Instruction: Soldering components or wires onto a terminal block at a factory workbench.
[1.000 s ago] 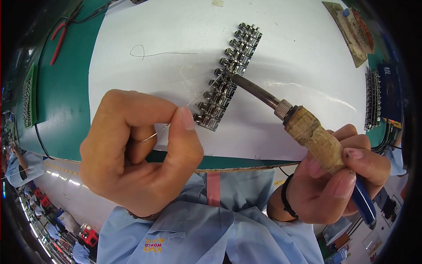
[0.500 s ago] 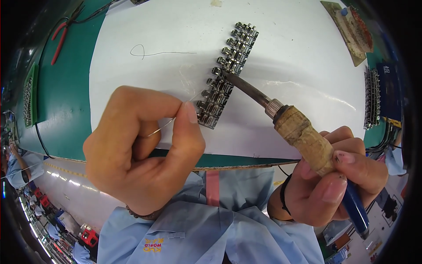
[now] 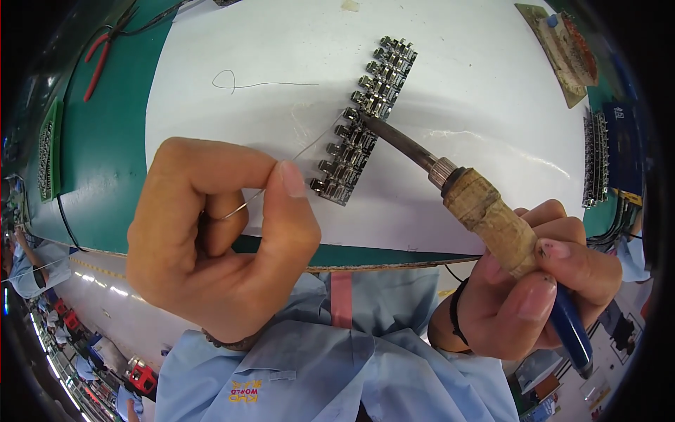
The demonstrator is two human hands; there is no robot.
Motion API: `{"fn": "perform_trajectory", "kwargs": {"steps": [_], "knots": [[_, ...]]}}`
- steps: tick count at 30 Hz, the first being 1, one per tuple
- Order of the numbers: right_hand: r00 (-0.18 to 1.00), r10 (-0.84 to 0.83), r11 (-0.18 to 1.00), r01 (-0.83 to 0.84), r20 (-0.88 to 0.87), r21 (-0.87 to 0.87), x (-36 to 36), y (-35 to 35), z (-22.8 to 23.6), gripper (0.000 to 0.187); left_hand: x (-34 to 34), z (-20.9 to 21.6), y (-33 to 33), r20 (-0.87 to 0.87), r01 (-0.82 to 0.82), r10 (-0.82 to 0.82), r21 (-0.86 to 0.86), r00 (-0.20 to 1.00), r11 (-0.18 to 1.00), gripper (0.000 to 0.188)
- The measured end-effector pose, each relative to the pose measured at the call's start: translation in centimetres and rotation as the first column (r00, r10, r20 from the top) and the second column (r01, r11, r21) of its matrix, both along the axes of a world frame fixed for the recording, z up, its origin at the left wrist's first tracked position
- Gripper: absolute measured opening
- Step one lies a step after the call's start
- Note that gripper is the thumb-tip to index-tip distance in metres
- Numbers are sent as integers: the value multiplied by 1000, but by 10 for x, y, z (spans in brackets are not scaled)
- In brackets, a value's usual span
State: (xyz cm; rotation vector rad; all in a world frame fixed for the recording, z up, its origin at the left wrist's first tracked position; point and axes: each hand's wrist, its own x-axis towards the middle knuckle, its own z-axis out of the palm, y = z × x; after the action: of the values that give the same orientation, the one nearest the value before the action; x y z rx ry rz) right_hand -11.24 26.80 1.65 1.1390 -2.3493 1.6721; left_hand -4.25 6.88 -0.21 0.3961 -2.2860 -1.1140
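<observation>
My left hand [image 3: 225, 232] pinches a thin solder wire [image 3: 314, 143] between thumb and forefinger. The wire's far end reaches the left edge of a circuit board strip [image 3: 365, 133], near its middle. The strip lies slantwise on white paper [image 3: 232, 116] and carries a row of small metal connectors. A soldering iron [image 3: 485, 211] with a tape-wrapped grip and blue rear end is held in my right hand [image 3: 548, 281], its fingers wrapped around the handle. The iron's dark tip comes down on the strip close to the wire's end; whether they touch is too small to tell.
A loose curled wire [image 3: 264, 85] lies on the paper. Red-handled pliers [image 3: 98, 65] and a green board [image 3: 50, 151] are at the left. At the right are a stand with a brownish sponge [image 3: 568, 49] and more board strips [image 3: 595, 160]. Other people sit in the background.
My left hand has shifted slightly left, and the wire's end now reaches the strip near the iron tip. The right hand and iron have barely moved.
</observation>
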Motion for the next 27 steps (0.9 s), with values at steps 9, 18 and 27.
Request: {"fn": "perform_trajectory", "kwargs": {"steps": [9, 18, 27], "knots": [[982, -135, 974, 107, -130, -201, 4, -1, -19, 20, 0, 3, 2, 19, -26, 25, 36, 1000, 999, 13], [984, -138, 975, 115, -115, -188, 4, 5, -17, 20, -1, 0, 2, 19, -18, 17, 53, 1000, 998, 12], [986, -138, 976, 119, -96, -184, 5, -1, -17, 20, -2, 1, 4, 51, -14, 13, 15, 999, 1000, 13]]}}
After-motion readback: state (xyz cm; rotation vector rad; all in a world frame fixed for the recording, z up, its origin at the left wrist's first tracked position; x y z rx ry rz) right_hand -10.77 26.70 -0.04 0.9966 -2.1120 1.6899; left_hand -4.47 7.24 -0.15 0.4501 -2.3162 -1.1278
